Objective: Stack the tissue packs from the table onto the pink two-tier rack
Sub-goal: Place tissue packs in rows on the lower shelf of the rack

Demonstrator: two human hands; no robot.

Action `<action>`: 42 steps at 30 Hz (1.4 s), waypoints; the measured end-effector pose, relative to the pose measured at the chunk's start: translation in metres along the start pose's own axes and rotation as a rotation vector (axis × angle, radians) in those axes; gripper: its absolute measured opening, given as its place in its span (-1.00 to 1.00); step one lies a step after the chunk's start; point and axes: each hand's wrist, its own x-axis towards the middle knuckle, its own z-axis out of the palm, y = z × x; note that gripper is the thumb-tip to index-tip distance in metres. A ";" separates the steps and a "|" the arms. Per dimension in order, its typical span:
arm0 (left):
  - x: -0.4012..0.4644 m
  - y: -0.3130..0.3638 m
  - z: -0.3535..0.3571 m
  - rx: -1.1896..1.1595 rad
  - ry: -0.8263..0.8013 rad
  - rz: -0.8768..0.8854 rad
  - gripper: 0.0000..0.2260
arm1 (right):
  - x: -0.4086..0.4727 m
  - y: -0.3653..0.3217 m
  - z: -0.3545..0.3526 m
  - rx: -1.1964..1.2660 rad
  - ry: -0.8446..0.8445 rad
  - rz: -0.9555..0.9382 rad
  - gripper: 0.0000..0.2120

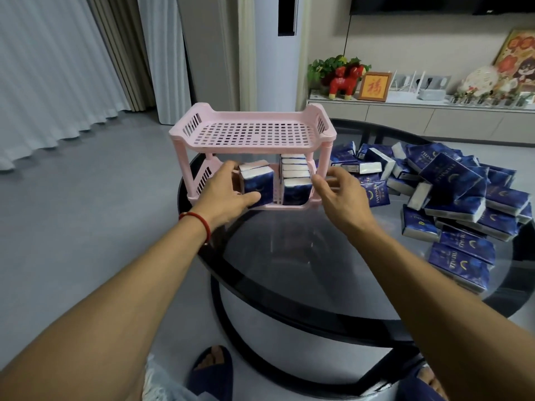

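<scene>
Left hand [228, 195] grips a small group of upright tissue packs [257, 183] on the rack's [254, 131] lower tier, fingers behind, thumb in front; its top tier has no packs. Right hand [338, 192], fingers loosely spread, holds nothing and touches the front pack of the right row [296, 180], which runs toward 12 o'clock. Loose packs [451, 183] lie heaped on the tabletop [289, 250] at approx. 3 o'clock of the rack, so right hand is nearer for the next pick.

"福" on framed picture [373, 86]
</scene>
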 end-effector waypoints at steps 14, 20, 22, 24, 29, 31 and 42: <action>0.063 -0.008 0.043 0.063 -0.068 -0.145 -0.42 | -0.004 0.010 -0.023 0.004 -0.078 0.011 -0.84; 0.058 -0.008 0.054 0.035 -0.059 -0.108 -0.41 | -0.007 0.006 -0.024 0.065 -0.115 0.033 -0.92; 0.059 -0.008 0.058 0.068 0.005 -0.091 -0.44 | -0.008 0.006 -0.023 0.071 -0.112 0.038 -0.92; 0.060 -0.007 0.062 0.092 0.061 -0.075 -0.50 | -0.008 0.006 -0.023 0.074 -0.109 0.043 -0.92; 0.066 -0.012 0.069 0.079 0.074 -0.102 -0.55 | -0.007 0.005 -0.023 0.085 -0.114 0.066 -0.88; 0.070 -0.017 0.070 0.076 0.064 -0.101 -0.54 | -0.007 0.005 -0.024 0.093 -0.124 0.077 -0.87; 0.073 -0.018 0.070 0.102 0.055 -0.093 -0.57 | -0.008 0.006 -0.025 0.107 -0.112 0.096 -0.92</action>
